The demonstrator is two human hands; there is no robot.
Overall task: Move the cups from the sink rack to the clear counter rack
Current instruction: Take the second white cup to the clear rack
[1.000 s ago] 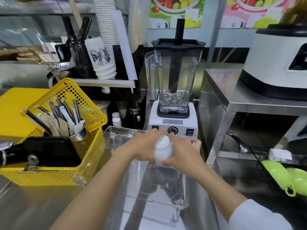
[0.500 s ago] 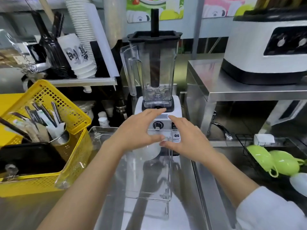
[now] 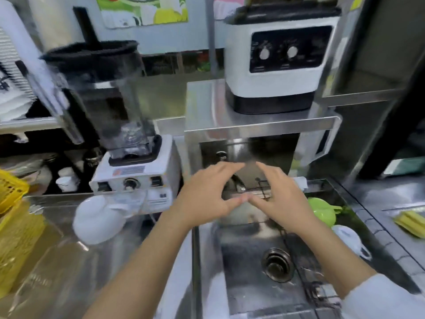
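Observation:
A white cup (image 3: 99, 218) lies upside down in the clear counter rack (image 3: 57, 261), left of the sink. My left hand (image 3: 207, 194) and my right hand (image 3: 279, 196) hover side by side over the sink, both open and empty, thumbs nearly touching. To their right, a green cup (image 3: 323, 209) and a white cup (image 3: 349, 240) rest in the black wire sink rack (image 3: 296, 254).
A blender (image 3: 128, 143) stands behind the clear rack. A white appliance (image 3: 276, 63) sits on a steel shelf above the tap (image 3: 236, 183). A yellow basket (image 3: 13, 226) is at the far left. The sink drain (image 3: 277, 264) lies below my hands.
Both hands held a white cup a second ago, set it down in the clear rack, let go, and have moved right over the sink. The view has swung right.

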